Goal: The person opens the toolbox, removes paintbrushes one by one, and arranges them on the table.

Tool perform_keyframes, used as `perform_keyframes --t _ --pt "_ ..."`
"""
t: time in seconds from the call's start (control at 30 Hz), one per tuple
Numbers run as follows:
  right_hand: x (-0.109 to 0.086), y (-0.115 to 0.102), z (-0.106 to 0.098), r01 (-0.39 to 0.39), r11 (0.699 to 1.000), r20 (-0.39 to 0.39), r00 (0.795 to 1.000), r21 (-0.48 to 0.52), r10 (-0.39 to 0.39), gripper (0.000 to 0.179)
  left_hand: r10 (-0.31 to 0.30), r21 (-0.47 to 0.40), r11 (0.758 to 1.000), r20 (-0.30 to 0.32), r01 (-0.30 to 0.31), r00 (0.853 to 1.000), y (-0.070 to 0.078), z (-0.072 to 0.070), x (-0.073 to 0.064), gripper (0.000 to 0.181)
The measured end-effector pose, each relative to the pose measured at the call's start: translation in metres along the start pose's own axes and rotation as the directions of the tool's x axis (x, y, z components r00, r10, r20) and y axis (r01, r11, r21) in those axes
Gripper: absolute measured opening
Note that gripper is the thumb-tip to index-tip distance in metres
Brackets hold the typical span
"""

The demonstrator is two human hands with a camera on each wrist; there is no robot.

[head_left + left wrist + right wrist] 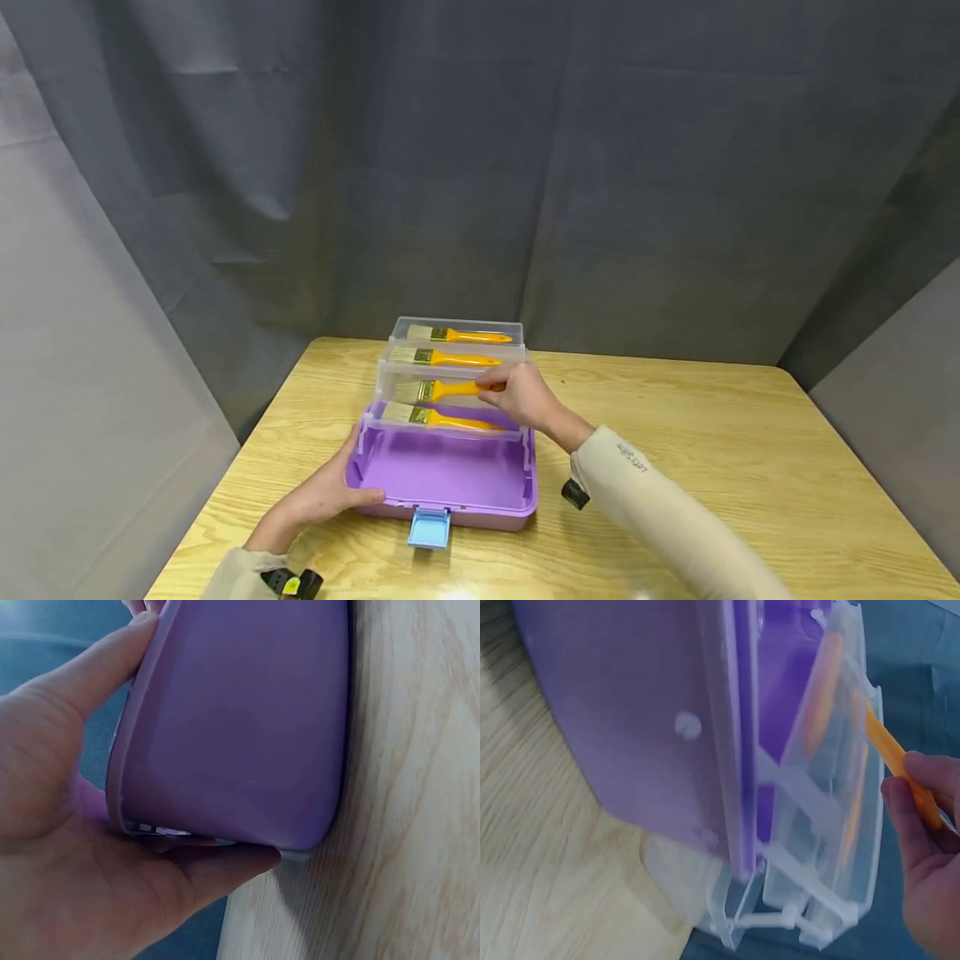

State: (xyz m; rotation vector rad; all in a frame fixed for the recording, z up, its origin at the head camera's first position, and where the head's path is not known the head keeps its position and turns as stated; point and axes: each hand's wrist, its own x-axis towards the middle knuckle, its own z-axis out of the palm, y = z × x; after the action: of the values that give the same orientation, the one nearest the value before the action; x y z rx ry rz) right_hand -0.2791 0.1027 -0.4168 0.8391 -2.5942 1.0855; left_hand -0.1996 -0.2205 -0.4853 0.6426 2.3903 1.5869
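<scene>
A purple storage box (442, 467) stands opened on the table, with clear trays (382, 385) fanned out in steps behind its base. At the box's left front corner my left hand (327, 493) grips the wall, thumb on the rim and fingers along the side. My right hand (525, 396) pinches the end of a yellow-handled paintbrush (453, 388), whose bristles lie at the left over a middle tray. In the right wrist view, the orange-yellow handle (889, 746) slants up from the tray edge into my fingertips. Similar paintbrushes (465, 360) lie in the other trays.
A light blue latch (430, 528) hangs from the front of the box. The wooden table (675, 442) extends to the right, and a dark grey curtain (600, 167) stands behind its far edge. White hinge arms (802, 870) link the trays.
</scene>
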Motion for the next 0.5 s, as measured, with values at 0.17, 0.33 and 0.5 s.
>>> perform_keyframes --t 0.17,0.33,0.5 --pt "-0.010 0.006 -0.017 0.019 1.000 -0.044 0.999 0.012 -0.019 0.019 -0.007 0.015 1.000 -0.008 0.007 1.000 -0.001 -0.003 -0.003 0.118" --pt "-0.024 0.009 -0.038 -0.055 0.997 -0.072 0.996 0.062 0.059 0.022 -0.049 0.027 0.998 -0.019 0.049 0.999 -0.001 -0.004 -0.005 0.117" --pt "-0.043 0.018 -0.060 -0.114 0.979 -0.096 0.987 0.169 0.131 0.025 -0.101 0.070 0.992 -0.028 0.102 0.995 0.000 -0.004 -0.006 0.117"
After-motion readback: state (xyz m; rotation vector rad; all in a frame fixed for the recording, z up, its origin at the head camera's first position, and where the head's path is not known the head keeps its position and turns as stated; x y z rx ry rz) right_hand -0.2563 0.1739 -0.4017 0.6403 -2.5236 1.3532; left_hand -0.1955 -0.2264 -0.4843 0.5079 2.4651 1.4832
